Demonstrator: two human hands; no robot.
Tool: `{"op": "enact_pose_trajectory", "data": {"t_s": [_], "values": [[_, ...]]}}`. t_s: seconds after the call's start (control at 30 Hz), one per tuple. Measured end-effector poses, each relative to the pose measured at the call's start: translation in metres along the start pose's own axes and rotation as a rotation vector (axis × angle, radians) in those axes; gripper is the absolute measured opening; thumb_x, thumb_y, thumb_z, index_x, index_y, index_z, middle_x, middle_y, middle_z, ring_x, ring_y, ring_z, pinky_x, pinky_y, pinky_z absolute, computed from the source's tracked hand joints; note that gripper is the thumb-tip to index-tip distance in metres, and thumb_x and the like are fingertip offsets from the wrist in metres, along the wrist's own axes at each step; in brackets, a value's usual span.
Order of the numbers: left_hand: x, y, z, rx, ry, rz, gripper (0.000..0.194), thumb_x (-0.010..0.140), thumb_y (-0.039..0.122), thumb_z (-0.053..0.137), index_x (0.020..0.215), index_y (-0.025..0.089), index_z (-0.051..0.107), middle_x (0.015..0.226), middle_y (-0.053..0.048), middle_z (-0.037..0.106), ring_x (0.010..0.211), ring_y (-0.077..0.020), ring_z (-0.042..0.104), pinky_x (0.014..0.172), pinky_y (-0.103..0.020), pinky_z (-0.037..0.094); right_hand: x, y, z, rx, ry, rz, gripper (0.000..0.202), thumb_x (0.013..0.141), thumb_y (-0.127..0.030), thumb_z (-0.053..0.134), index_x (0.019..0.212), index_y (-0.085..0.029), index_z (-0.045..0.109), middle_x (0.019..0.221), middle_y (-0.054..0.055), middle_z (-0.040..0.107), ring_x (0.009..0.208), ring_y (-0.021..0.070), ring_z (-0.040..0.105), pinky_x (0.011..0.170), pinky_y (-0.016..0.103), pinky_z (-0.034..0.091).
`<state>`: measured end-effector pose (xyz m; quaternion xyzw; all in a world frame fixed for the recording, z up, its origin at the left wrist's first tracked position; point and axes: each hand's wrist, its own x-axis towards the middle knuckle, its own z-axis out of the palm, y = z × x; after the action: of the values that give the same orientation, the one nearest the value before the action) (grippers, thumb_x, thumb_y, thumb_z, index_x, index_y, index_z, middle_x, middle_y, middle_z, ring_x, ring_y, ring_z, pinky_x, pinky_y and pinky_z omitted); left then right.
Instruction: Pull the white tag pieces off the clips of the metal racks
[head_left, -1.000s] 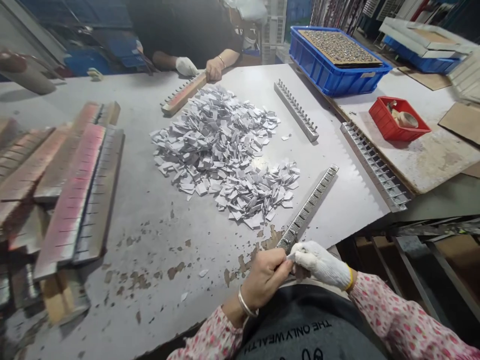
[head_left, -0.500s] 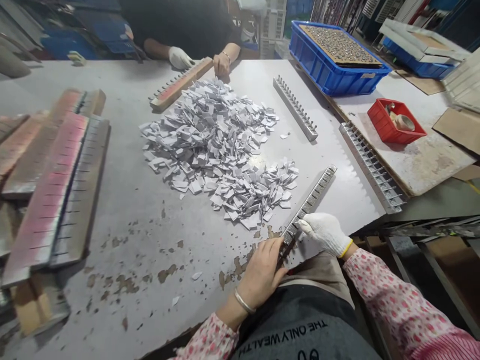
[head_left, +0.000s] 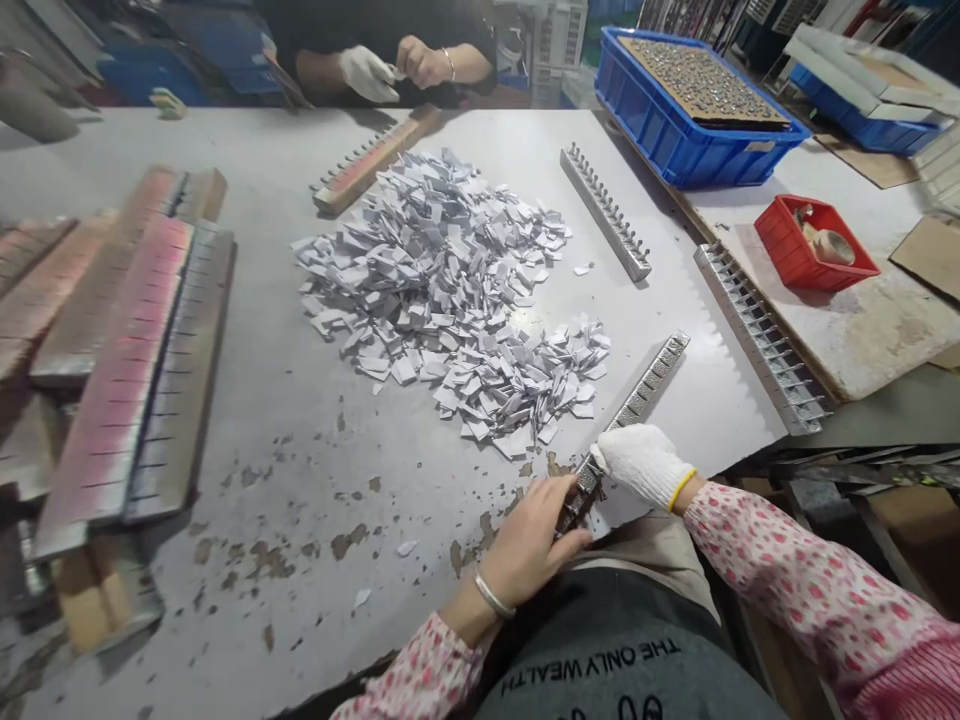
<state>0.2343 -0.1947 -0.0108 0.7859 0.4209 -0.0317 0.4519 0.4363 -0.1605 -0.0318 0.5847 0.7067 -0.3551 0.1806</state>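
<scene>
A narrow silvery bar with slots across its top (head_left: 651, 378) lies slantwise on the table's near edge. My bare left hand (head_left: 531, 535), with a bangle at the wrist, is closed round the near end of this bar. Just beyond it, my right hand (head_left: 643, 462) in a white knitted glove presses its bunched fingertips against the bar's top. Whatever sits between those fingertips is too small to make out. Beside the bar spreads a heap of small white flat pieces (head_left: 450, 270).
Slotted bars, some pink-topped (head_left: 127, 370), are stacked at left. Pegged metal bars (head_left: 606, 215) lie at right, near a blue crate (head_left: 675, 150) and a red bin (head_left: 799, 255). Across the table, a co-worker's hands (head_left: 394, 72) meet above a wooden bar (head_left: 382, 165).
My right hand has slid slightly along the bar towards my left hand, which keeps its hold. The co-worker's hands have lifted off the wooden bar and come together. The view has shifted a little.
</scene>
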Motion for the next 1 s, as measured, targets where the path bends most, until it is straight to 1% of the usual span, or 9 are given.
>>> {"op": "enact_pose_trajectory", "data": {"t_s": [0.23,0.33,0.43,0.57,0.63,0.7,0.8,0.87,1.0], "values": [[0.026,-0.052,-0.027,0.434,0.288,-0.277,0.016,0.087,0.029,0.057,0.096,0.015,0.058,0.094,-0.01,0.062,0.088,-0.0255,0.059,0.073,-0.035,0.047,-0.003,0.024,0.024,0.113,0.154,-0.092,0.048,0.101,-0.046,0.031,0.079,-0.019,0.065,0.078,0.006,0.069,0.074,0.0207,0.066,0.06,0.026,0.037],[0.028,-0.058,-0.036,0.41,0.39,-0.312,0.016,0.091,0.026,0.048,0.089,0.017,0.061,0.085,-0.007,0.064,0.079,-0.021,0.058,0.068,-0.029,0.043,-0.007,0.037,0.032,0.255,0.293,-0.056,0.051,0.101,-0.047,0.027,0.078,-0.019,0.063,0.075,0.005,0.067,0.07,0.0183,0.062,0.061,0.026,0.036],[0.024,-0.04,-0.042,0.06,0.485,-0.333,0.023,0.091,0.031,0.046,0.085,0.017,0.063,0.074,-0.002,0.063,0.066,-0.0154,0.056,0.062,-0.024,0.04,-0.019,0.034,0.028,0.36,0.473,-0.068,0.042,0.099,-0.047,0.035,0.094,-0.019,0.065,0.086,0.009,0.067,0.08,0.0205,0.061,0.07,0.028,0.042],[0.019,0.004,-0.042,-0.554,0.235,-0.303,0.028,0.087,0.038,0.049,0.075,0.015,0.061,0.061,0.002,0.055,0.054,-0.0114,0.049,0.054,-0.021,0.039,-0.034,0.007,0.013,0.471,0.583,-0.461,0.028,0.096,-0.04,0.046,0.107,-0.02,0.063,0.096,0.009,0.066,0.088,0.0211,0.058,0.078,0.031,0.045],[0.017,0.019,-0.04,-0.668,0.158,-0.286,0.028,0.088,0.039,0.049,0.08,0.015,0.06,0.066,0.001,0.055,0.058,-0.0119,0.05,0.056,-0.022,0.041,-0.038,-0.003,0.009,0.558,0.641,-0.59,0.025,0.097,-0.035,0.045,0.101,-0.019,0.064,0.086,0.007,0.065,0.079,0.0194,0.058,0.073,0.03,0.046],[0.015,0.026,-0.037,-0.632,0.21,-0.23,0.026,0.089,0.039,0.051,0.09,0.015,0.06,0.077,-0.002,0.058,0.068,-0.0136,0.053,0.063,-0.024,0.044,-0.041,-0.006,0.009,0.699,0.671,-0.603,0.023,0.096,-0.032,0.046,0.096,-0.017,0.063,0.081,0.006,0.064,0.074,0.0181,0.057,0.07,0.03,0.045],[0.01,0.029,-0.035,-0.468,0.32,-0.11,0.02,0.089,0.036,0.056,0.086,0.017,0.06,0.08,-0.003,0.058,0.072,-0.0139,0.051,0.067,-0.025,0.042,-0.045,-0.003,0.013,0.966,0.536,-0.511,0.015,0.092,-0.029,0.053,0.092,-0.017,0.062,0.082,0.004,0.063,0.073,0.0158,0.057,0.067,0.027,0.045],[0.008,0.03,-0.035,-0.478,0.286,-0.074,0.022,0.088,0.035,0.058,0.076,0.017,0.059,0.072,-0.001,0.054,0.066,-0.0126,0.047,0.063,-0.024,0.04,-0.049,-0.002,0.018,1.189,0.341,-0.428,0.011,0.088,-0.028,0.056,0.089,-0.018,0.06,0.077,0.001,0.062,0.065,0.0133,0.055,0.06,0.024,0.044],[0.005,0.039,-0.032,-0.935,0.087,-0.132,0.036,0.081,0.049,0.064,0.068,0.016,0.057,0.063,0.0,0.053,0.057,-0.0119,0.048,0.056,-0.024,0.04,-0.056,-0.007,0.032,1.617,-0.113,-0.373,0.021,0.09,-0.038,0.052,0.085,-0.017,0.054,0.066,-0.001,0.06,0.051,0.0111,0.053,0.047,0.021,0.039]]}}
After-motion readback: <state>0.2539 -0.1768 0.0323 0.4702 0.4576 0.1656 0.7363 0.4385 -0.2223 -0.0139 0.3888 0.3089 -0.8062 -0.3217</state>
